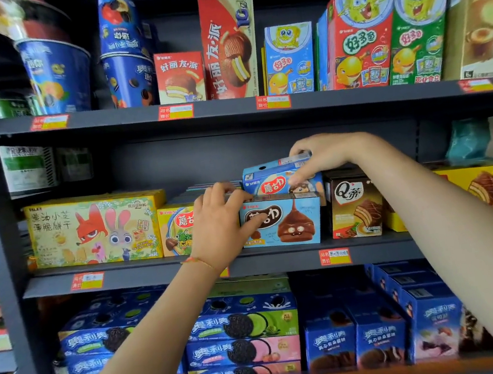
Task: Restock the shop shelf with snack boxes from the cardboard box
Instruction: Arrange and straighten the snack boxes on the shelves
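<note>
On the middle shelf (168, 272) stands a light-blue snack box with a chocolate mushroom figure (290, 222). My left hand (222, 224) grips its upper left corner, thumb on the front face and fingers over the top. A second blue snack box (272, 179) lies tilted on top of it. My right hand (325, 154) holds that upper box by its right end, fingers over the top and thumb on the front. The cardboard box is out of view.
A yellow mushroom snack box (177, 229) and a wide yellow cartoon biscuit box (92, 230) stand left of my hands. A brown cake box (355, 207) stands to the right. Cookie boxes fill the lower shelf (243, 327); pie and fish-cracker boxes line the top shelf (357, 39).
</note>
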